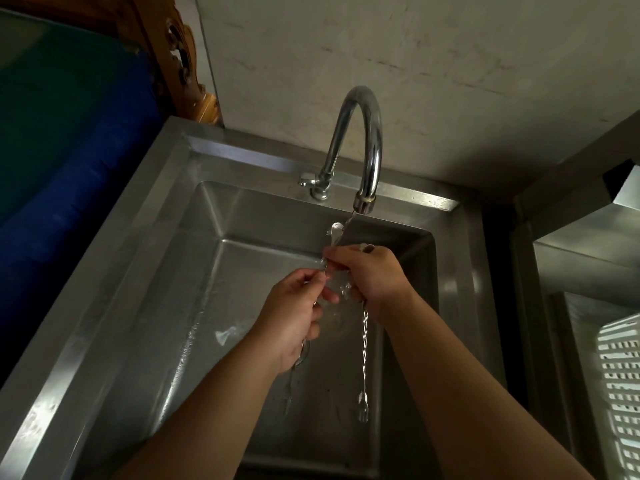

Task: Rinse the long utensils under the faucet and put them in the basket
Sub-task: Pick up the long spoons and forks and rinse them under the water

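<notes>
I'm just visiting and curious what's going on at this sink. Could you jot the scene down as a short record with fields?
place: steel sink against a wall
faucet: running, thin stream
left hand: closed on a long utensil hanging down
right hand: closed on a twisted utensil, spoon end under the stream, forked end hanging low
basket: white, slotted, at the right edge; contents not visible
stage: rinsing, nothing placed yet

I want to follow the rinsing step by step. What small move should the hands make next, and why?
Probably slide the twisted bar spoon upward through the stream. Only its spoon end sits under the faucet; the forked end hangs below the right hand, out of the water. The left hand holds another utensil, and the basket waits at right.
</notes>
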`<control>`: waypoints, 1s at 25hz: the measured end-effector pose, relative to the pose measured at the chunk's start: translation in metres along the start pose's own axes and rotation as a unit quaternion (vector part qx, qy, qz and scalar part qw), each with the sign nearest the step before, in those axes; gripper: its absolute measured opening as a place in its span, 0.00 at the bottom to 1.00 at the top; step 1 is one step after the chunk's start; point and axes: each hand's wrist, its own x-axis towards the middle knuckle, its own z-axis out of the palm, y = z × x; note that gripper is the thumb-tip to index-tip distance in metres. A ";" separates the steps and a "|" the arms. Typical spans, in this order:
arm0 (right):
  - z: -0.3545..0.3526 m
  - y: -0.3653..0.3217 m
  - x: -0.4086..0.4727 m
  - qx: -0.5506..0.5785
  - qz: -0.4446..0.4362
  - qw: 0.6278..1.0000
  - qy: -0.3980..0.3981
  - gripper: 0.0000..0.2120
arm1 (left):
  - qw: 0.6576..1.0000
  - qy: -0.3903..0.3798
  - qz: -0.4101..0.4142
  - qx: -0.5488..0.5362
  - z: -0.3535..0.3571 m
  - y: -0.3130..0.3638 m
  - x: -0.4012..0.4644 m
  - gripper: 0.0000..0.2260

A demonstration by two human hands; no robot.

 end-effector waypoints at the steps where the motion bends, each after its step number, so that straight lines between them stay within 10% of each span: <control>1: 0.002 0.002 0.000 0.006 0.001 1.000 0.013 0.11 | 1.000 -0.001 -0.004 0.000 0.001 -0.001 0.000 0.06; 15: 0.008 0.000 0.004 0.073 0.057 0.995 0.026 0.29 | 1.000 -0.010 0.013 -0.014 0.000 -0.009 -0.003 0.06; 25: -0.003 0.017 0.005 0.043 0.014 0.999 -0.007 0.13 | 0.999 0.024 0.035 0.003 -0.001 -0.011 0.003 0.01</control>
